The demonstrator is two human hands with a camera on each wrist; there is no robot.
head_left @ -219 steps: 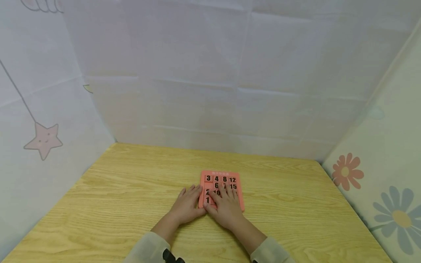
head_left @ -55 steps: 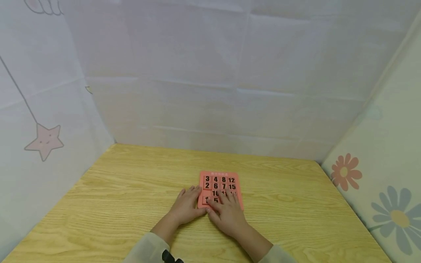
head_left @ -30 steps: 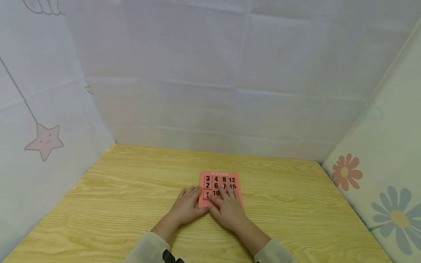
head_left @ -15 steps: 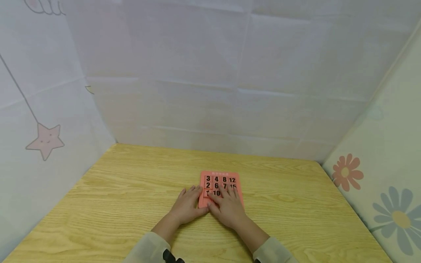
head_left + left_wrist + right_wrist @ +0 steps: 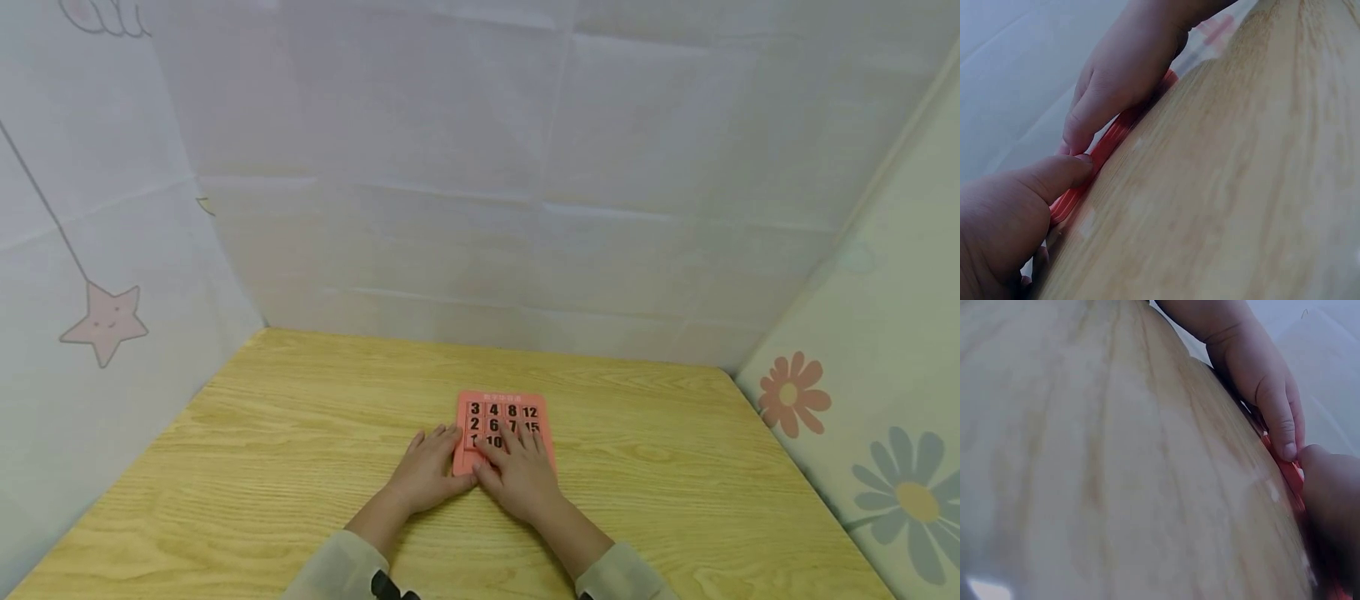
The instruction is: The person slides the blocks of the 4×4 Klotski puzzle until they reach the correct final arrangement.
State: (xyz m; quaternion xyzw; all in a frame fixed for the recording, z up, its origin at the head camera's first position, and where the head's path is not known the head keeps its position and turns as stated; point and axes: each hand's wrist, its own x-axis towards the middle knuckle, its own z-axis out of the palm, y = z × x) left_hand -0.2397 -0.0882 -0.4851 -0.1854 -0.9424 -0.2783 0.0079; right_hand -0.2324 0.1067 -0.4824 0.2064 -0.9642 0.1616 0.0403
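Note:
A pink number slide puzzle (image 5: pixel 501 398) lies flat on the table. Its left column reads 3, 2, 1 from the top, with a bare slot in the bottom left corner. My left hand (image 5: pixel 423 469) rests against the puzzle's left edge, fingers extended, thumb at the front edge. Over the lower right part lies my right hand (image 5: pixel 522 477), fingers spread across the tiles, index fingertip at the tile marked 1 (image 5: pixel 472 440). The right hand hides several lower tiles. In the left wrist view, both thumbs nearly meet at the red front edge (image 5: pixel 1107 145).
The wood-grain table (image 5: pixel 315 400) spreads out around the puzzle on all sides. Pale cloth (image 5: pixel 480 208) hangs behind and at both sides, printed with a star (image 5: pixel 103 323) and flowers (image 5: pixel 795 393).
Tile 2 has slid up under tile 3. Tile 1 then moved up from the bottom row, leaving the gap at bottom left. The left hand stays put; the right fingers shifted slightly.

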